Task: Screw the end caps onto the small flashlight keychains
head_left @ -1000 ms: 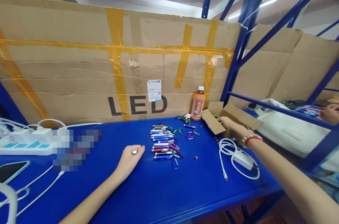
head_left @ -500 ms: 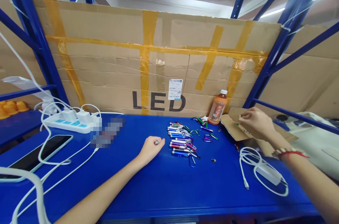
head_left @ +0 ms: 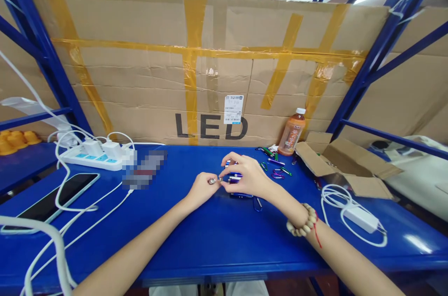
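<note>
Your left hand (head_left: 201, 191) clenches a metallic piece (head_left: 212, 181); your right hand (head_left: 249, 175) arches alongside, grip unclear. Surface (head_left: 217, 235) separates both from the edge (head_left: 224, 269).

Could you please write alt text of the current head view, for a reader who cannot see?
A person's left hand grips a small silver-ended object at a blue table, with the right hand close beside it. Shiny tubes lie partly hidden behind the right hand; an orange drink bottle and open cardboard box are at right, a white power strip and phone at left.
</note>
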The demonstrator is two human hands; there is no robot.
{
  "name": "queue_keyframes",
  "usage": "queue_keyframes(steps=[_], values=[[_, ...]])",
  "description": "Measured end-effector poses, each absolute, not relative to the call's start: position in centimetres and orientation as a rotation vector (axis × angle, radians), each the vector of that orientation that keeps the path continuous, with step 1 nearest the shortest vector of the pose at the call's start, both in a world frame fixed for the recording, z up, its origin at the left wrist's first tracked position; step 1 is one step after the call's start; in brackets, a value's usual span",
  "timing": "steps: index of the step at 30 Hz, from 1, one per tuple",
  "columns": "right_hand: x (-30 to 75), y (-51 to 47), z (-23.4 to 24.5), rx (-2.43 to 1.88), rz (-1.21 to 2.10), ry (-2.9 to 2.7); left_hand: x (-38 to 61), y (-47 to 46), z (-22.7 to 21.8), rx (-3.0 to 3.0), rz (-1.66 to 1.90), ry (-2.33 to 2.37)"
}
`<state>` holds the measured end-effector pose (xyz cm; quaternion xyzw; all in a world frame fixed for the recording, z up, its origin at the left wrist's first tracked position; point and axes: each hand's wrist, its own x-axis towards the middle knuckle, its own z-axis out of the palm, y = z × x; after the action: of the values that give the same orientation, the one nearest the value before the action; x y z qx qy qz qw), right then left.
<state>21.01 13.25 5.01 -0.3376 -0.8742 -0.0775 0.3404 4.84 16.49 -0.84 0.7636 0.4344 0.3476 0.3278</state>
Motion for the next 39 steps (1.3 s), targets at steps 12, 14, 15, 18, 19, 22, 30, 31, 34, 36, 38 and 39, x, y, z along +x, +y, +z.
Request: queue_keyframes(steps=[12, 14, 15, 18, 19, 22, 30, 31, 34, 36, 38, 39], values=[[22.1, 13.7, 2.1, -1.007, 0.136, -1.984, 5.8, 16.1, -1.4, 1.989, 0.837, 1.097], [22.1, 13.6, 2.1, -1.015, 0.147, -1.982, 5.8, 16.2, -1.5, 1.992, 0.836, 1.096], [22.1, 13.6, 2.1, -1.018, 0.153, -1.984, 5.8, 16.2, -1.5, 1.995, 0.835, 1.093], [22.1, 13.5, 2.1, -1.023, 0.169, -2.016, 5.8, 16.3, -1.5, 2.006, 0.833, 1.075], [22.2, 13.5, 2.0, -1.024, 0.172, -2.030, 5.8, 16.3, -1.5, 2.010, 0.834, 1.071], [22.3, 13.6, 1.9, -0.990, 0.194, -2.065, 5.9, 16.2, -1.4, 2.020, 0.841, 1.075], [22.4, 13.4, 1.9, -0.791, 0.217, -2.089, 5.8, 16.2, -1.6, 2.044, 0.851, 1.044], [22.4, 13.4, 1.8, -0.781, 0.206, -2.108, 5.8, 16.2, -1.6, 2.043, 0.857, 1.050], [22.3, 13.4, 1.7, -0.785, 0.127, -2.149, 5.7, 16.2, -1.7, 2.037, 0.864, 1.057], [22.2, 13.3, 1.7, -0.803, 0.059, -2.167, 5.7, 16.3, -1.7, 2.033, 0.865, 1.055], [22.1, 13.1, 1.7, -0.811, 0.002, -2.194, 5.7, 16.3, -1.8, 2.028, 0.868, 1.051], [22.1, 13.0, 1.7, -0.807, -0.012, -2.214, 5.7, 16.3, -1.8, 2.026, 0.870, 1.048]])
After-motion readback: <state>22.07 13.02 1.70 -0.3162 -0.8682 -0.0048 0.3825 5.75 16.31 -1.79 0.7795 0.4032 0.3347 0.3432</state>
